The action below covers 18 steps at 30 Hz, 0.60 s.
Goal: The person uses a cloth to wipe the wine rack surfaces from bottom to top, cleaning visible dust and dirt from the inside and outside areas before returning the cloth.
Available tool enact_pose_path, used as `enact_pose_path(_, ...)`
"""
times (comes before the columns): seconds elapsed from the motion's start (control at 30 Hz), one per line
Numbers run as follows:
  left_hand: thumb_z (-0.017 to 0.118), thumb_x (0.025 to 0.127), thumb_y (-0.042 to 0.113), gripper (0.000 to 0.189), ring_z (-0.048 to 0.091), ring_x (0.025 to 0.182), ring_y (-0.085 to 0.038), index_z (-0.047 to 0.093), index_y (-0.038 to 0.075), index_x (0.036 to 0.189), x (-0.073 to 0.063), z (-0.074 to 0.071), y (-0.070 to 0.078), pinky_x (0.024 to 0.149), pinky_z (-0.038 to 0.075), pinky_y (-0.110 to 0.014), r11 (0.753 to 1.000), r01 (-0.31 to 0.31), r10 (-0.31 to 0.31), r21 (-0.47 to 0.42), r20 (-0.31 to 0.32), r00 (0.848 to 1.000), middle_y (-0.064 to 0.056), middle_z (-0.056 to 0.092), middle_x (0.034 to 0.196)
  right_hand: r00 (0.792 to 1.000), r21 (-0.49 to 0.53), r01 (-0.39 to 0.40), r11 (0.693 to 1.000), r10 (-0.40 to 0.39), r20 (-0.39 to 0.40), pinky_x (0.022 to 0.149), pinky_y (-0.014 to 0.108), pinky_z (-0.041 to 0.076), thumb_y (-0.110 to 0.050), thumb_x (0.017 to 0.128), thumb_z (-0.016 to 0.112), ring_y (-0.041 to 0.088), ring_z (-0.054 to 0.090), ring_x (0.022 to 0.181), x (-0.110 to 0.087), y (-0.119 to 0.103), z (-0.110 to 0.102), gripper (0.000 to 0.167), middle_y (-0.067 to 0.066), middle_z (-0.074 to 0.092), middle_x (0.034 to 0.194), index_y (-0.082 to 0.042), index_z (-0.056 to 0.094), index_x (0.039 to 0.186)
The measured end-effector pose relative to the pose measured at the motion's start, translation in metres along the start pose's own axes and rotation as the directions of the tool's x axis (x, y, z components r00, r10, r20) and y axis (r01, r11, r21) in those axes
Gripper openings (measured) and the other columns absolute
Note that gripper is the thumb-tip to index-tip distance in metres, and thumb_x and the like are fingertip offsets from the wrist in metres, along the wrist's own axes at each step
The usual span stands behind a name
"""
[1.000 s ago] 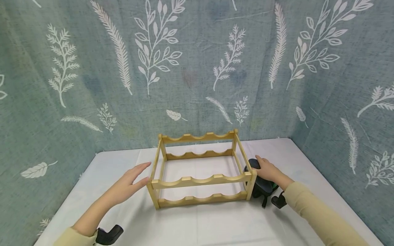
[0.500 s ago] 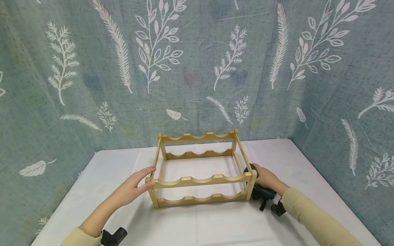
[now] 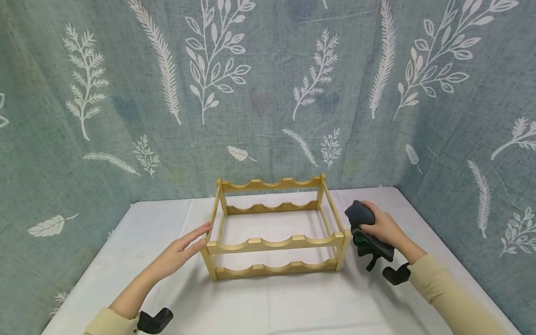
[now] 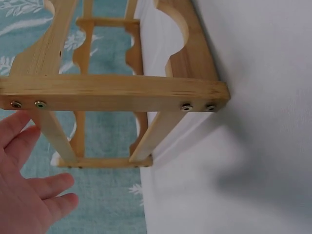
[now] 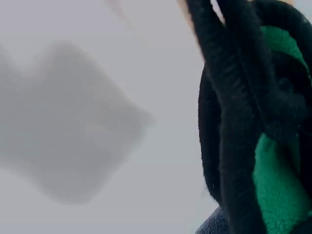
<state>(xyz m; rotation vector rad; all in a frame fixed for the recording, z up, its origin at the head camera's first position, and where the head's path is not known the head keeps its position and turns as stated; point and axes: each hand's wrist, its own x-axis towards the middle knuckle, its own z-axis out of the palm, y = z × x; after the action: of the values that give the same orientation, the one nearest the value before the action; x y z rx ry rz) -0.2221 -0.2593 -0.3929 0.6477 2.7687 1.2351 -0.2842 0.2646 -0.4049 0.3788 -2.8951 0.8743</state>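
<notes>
A light wooden rack (image 3: 274, 244) with scalloped rails stands on the white table. My left hand (image 3: 177, 251) is at its left front corner, fingers spread and fairly straight. In the left wrist view a fingertip of the left hand (image 4: 24, 180) meets the rack's end bar (image 4: 112, 92), close to a screw. Right of the rack, my right hand (image 3: 385, 228) grips a soft dark fabric item (image 3: 360, 214) with black edging and green inside. Up close in the right wrist view, black bands and green cloth of the fabric item (image 5: 278, 185) show; its exact kind is unclear.
A white cloth (image 3: 268, 307) covers the table. Green-blue fabric (image 3: 259, 93) with white leaf prints hangs behind and at both sides. Each wrist bears a black camera mount, such as the left mount (image 3: 155, 321).
My right hand has taken hold of the dark item and moved it rightward, away from the rack. My left hand has come in to the rack's left front corner.
</notes>
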Motion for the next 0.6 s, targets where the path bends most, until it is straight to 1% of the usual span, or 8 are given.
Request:
enact_pose_path(0.07,0.041,0.098,0.031,0.046,0.022,0.135,-0.038,0.035,0.014,0.141,0.0,-0.001,-0.001,0.098,0.026,-0.064,1.0,0.018,-0.018,0.001,-0.006,1.0,-0.01,0.027,0.149,1.0,0.001,0.011,1.0,-0.011,-0.023,0.07,0.048,0.046,-0.016,0.083,0.062,0.044,0.055,0.095,-0.005,-0.008,-0.018,0.068,0.036,0.047,0.121,-0.002,0.027,0.139)
enact_pose_path(0.13,0.041,0.098,0.031,0.047,0.021,0.135,-0.04,0.035,0.013,0.141,0.001,-0.001,-0.001,0.097,0.025,-0.065,1.0,0.021,-0.021,0.006,-0.005,1.0,-0.011,0.025,0.149,0.999,0.01,0.035,0.999,-0.034,-0.034,0.067,0.045,0.045,-0.016,0.084,0.061,0.042,0.055,0.093,-0.009,-0.017,-0.033,0.069,0.036,0.046,0.122,-0.002,0.025,0.14)
enact_pose_path(0.27,0.043,0.097,0.03,0.047,0.018,0.135,-0.041,0.036,0.012,0.14,0.002,-0.001,-0.001,0.097,0.025,-0.066,1.0,0.018,-0.018,0.004,0.0,1.0,-0.013,0.023,0.15,0.993,0.02,0.107,0.994,-0.106,-0.061,0.064,0.041,0.043,-0.014,0.084,0.062,0.038,0.054,0.089,-0.016,-0.034,-0.055,0.068,0.032,0.045,0.124,-0.003,0.026,0.141)
enact_pose_path(0.33,0.044,0.097,0.029,0.047,0.018,0.135,-0.041,0.037,0.011,0.139,0.002,-0.001,-0.001,0.097,0.025,-0.065,1.0,0.009,-0.009,0.0,-0.004,1.0,-0.013,0.023,0.15,0.989,0.017,0.135,0.991,-0.133,-0.069,0.064,0.04,0.042,-0.013,0.084,0.062,0.037,0.054,0.087,-0.018,-0.043,-0.061,0.067,0.031,0.046,0.123,-0.003,0.028,0.14)
enact_pose_path(0.43,0.045,0.096,0.029,0.046,0.02,0.135,-0.039,0.039,0.012,0.139,0.002,-0.001,-0.002,0.098,0.026,-0.063,1.0,0.002,-0.002,0.008,-0.011,1.0,-0.011,0.025,0.149,0.986,0.02,0.155,0.988,-0.154,-0.067,0.062,0.038,0.043,-0.014,0.083,0.064,0.035,0.055,0.086,-0.021,-0.055,-0.067,0.067,0.029,0.048,0.122,-0.005,0.029,0.14)
enact_pose_path(0.53,0.045,0.096,0.028,0.046,0.023,0.134,-0.038,0.04,0.011,0.138,0.002,-0.001,-0.002,0.099,0.026,-0.063,1.0,-0.013,0.013,0.022,-0.016,1.0,-0.011,0.028,0.148,0.982,0.02,0.178,0.984,-0.176,-0.073,0.06,0.036,0.043,-0.014,0.082,0.065,0.032,0.055,0.083,-0.023,-0.065,-0.069,0.067,0.028,0.05,0.119,-0.006,0.031,0.139)
enact_pose_path(0.6,0.046,0.096,0.027,0.045,0.025,0.134,-0.039,0.04,0.009,0.138,0.002,-0.001,-0.003,0.098,0.027,-0.063,0.999,-0.025,0.025,0.034,-0.021,0.999,-0.013,0.029,0.147,0.974,0.014,0.212,0.977,-0.21,-0.086,0.059,0.035,0.043,-0.013,0.081,0.066,0.03,0.056,0.08,-0.025,-0.071,-0.068,0.066,0.027,0.053,0.116,-0.006,0.033,0.138)
